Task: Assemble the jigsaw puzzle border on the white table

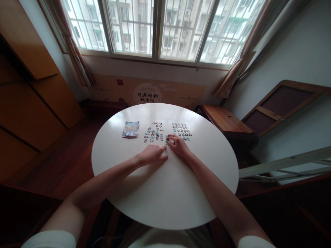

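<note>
White tabletop (pixel 165 193), head view: scattered puzzle pieces (pixel 154 134) lie at 11 o'clock and rowed pieces (pixel 181 129) at 1 o'clock, presumably spaced so shapes read. Right hand (pixel 178 145) covers a small cluster (pixel 167 142) at centre, seemingly steadying it; pinching, cannot tell. Left hand (pixel 152 154), thumb and forefinger spread, adjoins. Room extends toward 6 o'clock.

The round table (pixel 160 193) was plain white. The jigsaw pieces (pixel 157 133) mixed blue, white and brownish flecks, and the packet (pixel 130 130) carried a blue print mottled with orange and white. The sleeves (pixel 50 238) were white, the cabinet (pixel 54 100) orange-brown, the curtains (pixel 74 58) pinkish brown, the banner (pixel 168 93) beige with black characters.
</note>
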Demonstrator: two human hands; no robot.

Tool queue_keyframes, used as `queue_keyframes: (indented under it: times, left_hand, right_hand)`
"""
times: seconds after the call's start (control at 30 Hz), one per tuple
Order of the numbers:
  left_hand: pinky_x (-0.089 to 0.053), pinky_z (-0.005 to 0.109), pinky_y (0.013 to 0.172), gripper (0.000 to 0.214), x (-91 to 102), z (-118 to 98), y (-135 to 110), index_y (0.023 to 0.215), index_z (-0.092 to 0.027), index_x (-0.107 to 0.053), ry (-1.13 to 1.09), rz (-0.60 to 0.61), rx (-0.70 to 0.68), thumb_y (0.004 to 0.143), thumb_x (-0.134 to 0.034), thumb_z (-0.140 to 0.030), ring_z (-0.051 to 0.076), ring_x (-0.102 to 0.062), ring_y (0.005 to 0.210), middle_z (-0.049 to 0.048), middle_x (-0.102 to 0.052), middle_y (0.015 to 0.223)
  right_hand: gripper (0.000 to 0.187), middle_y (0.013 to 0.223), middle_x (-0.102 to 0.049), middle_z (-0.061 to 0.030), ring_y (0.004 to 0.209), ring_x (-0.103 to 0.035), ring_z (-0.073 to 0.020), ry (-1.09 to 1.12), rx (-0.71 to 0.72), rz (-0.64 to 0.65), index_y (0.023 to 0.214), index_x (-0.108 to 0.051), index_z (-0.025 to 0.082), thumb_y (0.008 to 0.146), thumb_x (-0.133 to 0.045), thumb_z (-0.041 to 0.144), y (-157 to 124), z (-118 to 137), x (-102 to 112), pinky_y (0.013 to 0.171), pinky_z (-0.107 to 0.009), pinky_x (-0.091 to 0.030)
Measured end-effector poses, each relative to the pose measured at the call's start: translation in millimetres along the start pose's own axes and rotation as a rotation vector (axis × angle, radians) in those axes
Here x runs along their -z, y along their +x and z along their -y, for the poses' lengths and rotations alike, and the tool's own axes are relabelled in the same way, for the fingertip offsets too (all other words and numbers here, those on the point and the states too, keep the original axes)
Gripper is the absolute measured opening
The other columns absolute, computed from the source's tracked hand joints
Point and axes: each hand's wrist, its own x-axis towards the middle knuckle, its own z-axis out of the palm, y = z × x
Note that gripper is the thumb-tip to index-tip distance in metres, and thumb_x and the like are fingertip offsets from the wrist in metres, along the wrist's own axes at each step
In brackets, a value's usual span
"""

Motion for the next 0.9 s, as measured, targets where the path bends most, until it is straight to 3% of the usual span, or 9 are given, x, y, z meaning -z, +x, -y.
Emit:
queue_keyframes:
  times: [0.9]
  left_hand:
    - [-0.046, 0.031, 0.068, 0.042, 1.5, -0.2, -0.9, 0.112, -0.016, -0.056, -0.021, 0.003, 0.007, 0.089, -0.043, -0.049, 0.027, -0.067, 0.079, 0.0113, -0.07, 0.082]
  right_hand:
    - [0.026, 0.121, -0.064, -0.0069, 0.092, -0.066, -0.0176, 0.009, -0.003, 0.003, 0.104, -0.072, 0.022, 0.084, -0.056, 0.021, -0.4, 1.4, 1.1, 0.093, -0.035, -0.05]
